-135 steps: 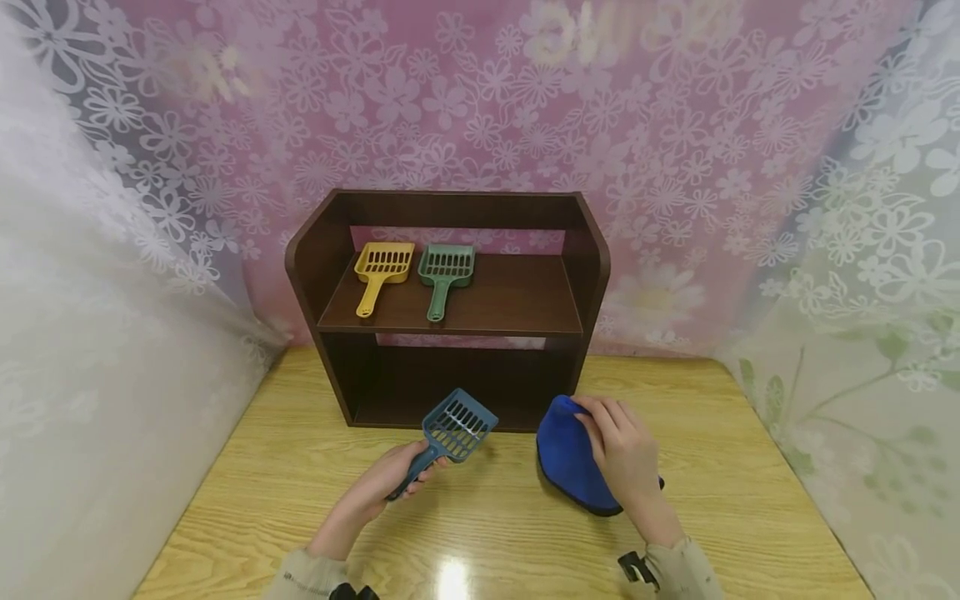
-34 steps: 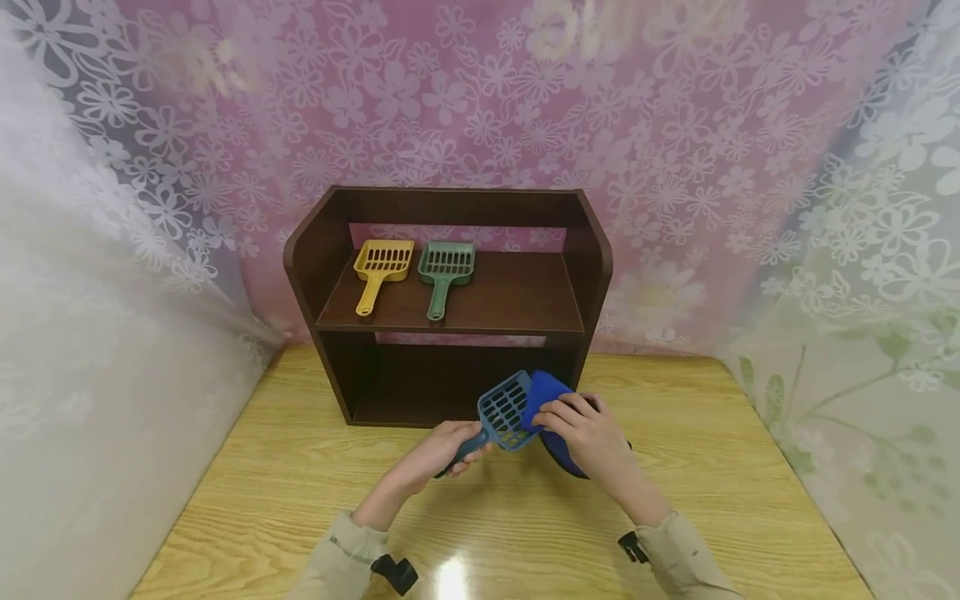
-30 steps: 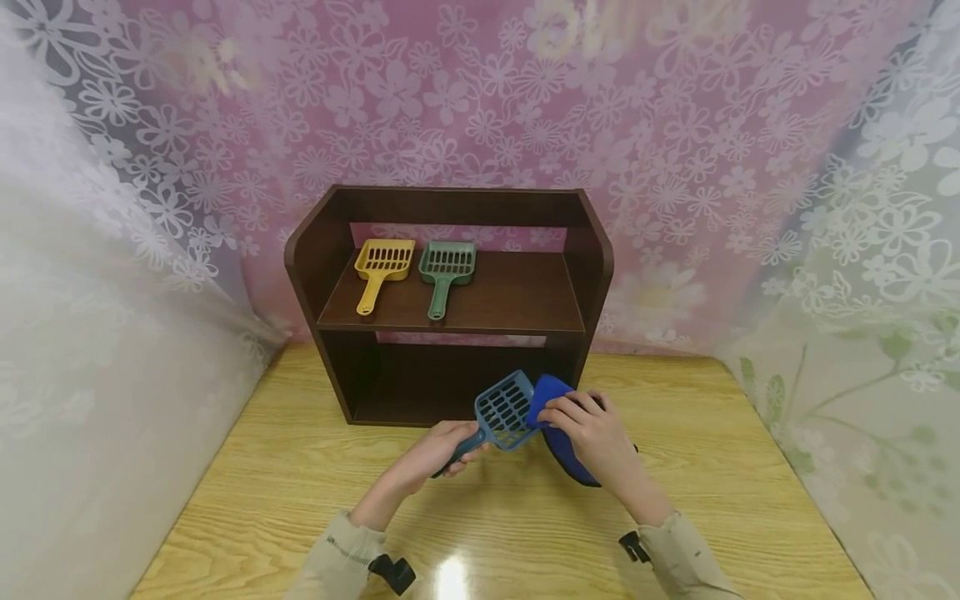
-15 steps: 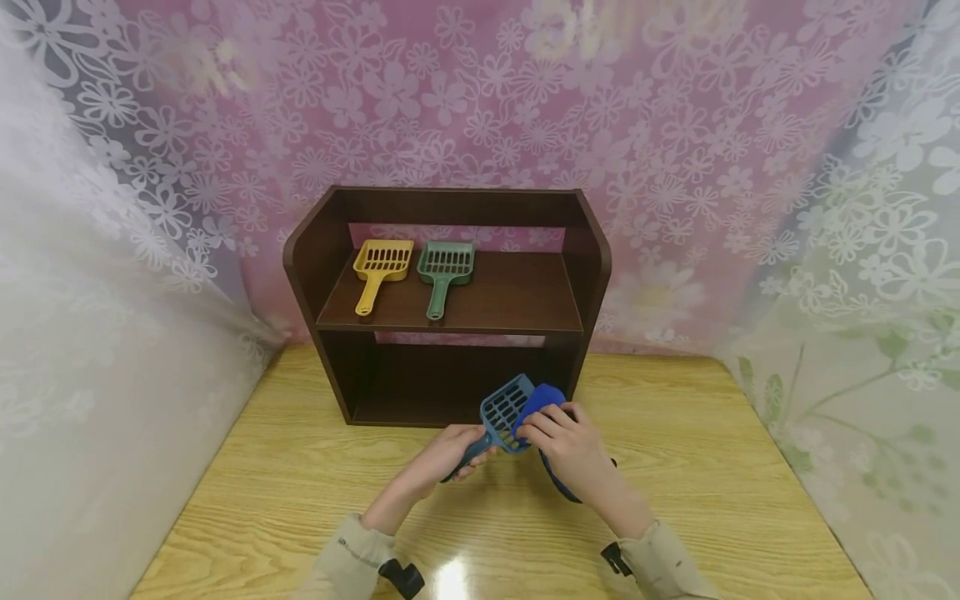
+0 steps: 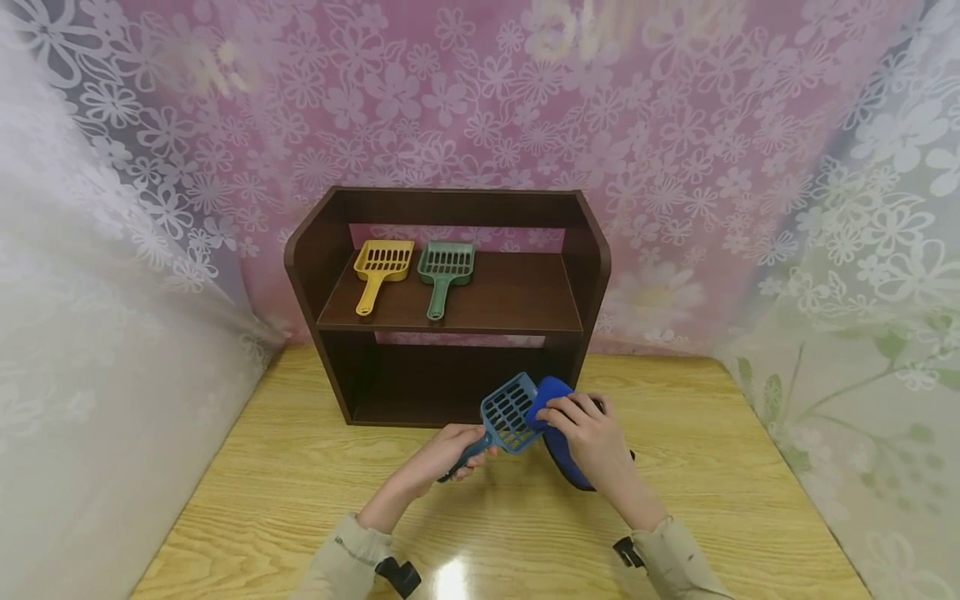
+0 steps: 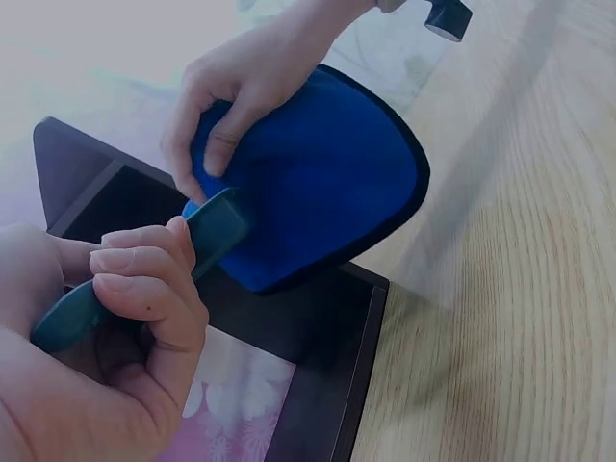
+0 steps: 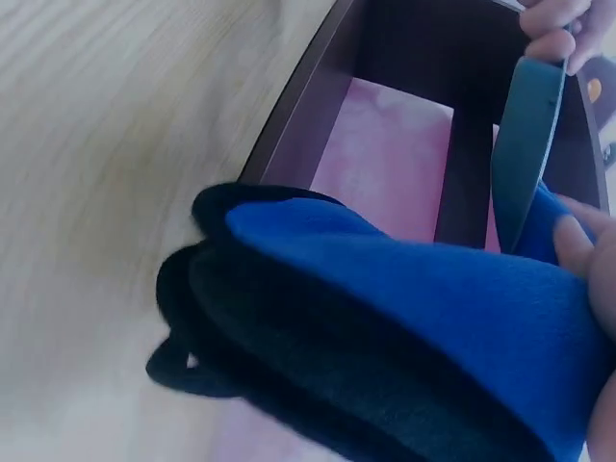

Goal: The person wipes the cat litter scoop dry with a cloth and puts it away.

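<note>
My left hand [image 5: 453, 450] grips the handle of a blue slotted litter scoop [image 5: 491, 433], raised over the table in front of the shelf. In the left wrist view that hand's fingers [image 6: 149, 274] curl round the handle. My right hand [image 5: 588, 433] pinches a blue cleaning cloth [image 5: 551, 392] with black edging against the right side of the scoop's head. The rest of the cloth hangs below that hand. In the right wrist view, the cloth [image 7: 433, 298] shows a dark underside and a black loop, with the scoop [image 7: 527, 144] seen edge-on beside it.
A dark brown two-tier shelf [image 5: 450, 329] stands behind the hands. On its upper tier lie a yellow litter scoop [image 5: 372, 292] and a green one [image 5: 440, 292]. Wood-grain table [image 5: 675, 417] spreads around it, with flowered curtains [image 5: 465, 100] behind and at both sides.
Since the oldest frame, the scoop has moved right and the cloth has come up against its head. Over the last second, the cloth has slid down along the scoop's side and back up.
</note>
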`<state>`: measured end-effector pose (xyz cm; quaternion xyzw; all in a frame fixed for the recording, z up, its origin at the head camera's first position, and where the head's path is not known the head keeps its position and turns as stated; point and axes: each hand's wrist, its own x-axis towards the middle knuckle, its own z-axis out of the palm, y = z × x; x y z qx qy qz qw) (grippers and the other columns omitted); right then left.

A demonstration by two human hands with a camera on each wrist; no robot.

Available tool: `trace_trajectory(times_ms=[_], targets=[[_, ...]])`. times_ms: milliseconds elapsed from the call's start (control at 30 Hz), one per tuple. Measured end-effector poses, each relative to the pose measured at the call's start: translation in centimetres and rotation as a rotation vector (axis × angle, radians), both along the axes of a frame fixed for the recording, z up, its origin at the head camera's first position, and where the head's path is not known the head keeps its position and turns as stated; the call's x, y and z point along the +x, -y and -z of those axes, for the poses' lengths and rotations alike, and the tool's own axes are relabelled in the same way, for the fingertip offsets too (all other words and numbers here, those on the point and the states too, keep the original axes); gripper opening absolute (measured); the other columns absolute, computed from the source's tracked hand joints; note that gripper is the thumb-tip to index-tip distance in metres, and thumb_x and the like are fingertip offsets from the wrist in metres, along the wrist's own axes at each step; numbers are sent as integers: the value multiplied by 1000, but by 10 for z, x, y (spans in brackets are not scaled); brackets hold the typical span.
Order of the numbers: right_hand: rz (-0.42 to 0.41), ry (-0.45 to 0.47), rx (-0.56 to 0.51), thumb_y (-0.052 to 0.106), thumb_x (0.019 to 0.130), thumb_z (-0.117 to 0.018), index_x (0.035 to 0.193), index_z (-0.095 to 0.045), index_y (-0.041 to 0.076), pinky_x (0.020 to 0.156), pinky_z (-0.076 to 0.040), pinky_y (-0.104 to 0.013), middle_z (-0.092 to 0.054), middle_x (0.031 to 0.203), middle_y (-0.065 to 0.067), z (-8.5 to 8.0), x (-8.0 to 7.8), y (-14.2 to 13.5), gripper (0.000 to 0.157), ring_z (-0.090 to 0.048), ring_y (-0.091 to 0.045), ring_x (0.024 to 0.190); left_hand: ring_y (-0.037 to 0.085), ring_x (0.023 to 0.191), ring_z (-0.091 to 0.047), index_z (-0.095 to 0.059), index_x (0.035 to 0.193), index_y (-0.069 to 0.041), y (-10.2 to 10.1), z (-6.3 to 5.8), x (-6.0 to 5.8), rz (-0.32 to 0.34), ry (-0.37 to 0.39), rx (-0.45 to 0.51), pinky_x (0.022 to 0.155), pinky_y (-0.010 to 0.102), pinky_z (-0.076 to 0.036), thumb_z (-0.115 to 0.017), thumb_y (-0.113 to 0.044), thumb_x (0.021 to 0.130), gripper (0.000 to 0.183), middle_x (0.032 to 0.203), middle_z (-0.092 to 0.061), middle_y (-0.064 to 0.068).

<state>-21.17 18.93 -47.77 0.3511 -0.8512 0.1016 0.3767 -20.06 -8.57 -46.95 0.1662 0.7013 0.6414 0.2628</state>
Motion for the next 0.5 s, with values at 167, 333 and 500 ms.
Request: trace_trajectory(times_ms=[167,333,500], targets=[[4,182,-427,-6,89,-71,111,-74,14,91,-47,-32,-72,106,-3,2,-2,-6,30,-65,-25,98,6,53,-36,-67,109,1,2,1,-1,9,27,-7,50,20,-33,-34,-32,112,46,67,-43,-4],[39,522,-782,7,100,-62,119,-72,9,94,-43,-9,-71,117,-9,3,3,-11,21,-65,-11,107,7,55,-40,-65,112,3,2,1,-2,16,51,61,52,21,-35,-30,-29,113,47,70,-43,-1],[61,814,-1019,23,104,-59,131,-66,7,95,-44,-11,-64,132,-12,4,8,-13,32,-59,2,112,5,52,-38,-63,119,5,-1,0,-2,13,99,117,49,19,-34,-28,-28,113,49,71,-44,-2]])
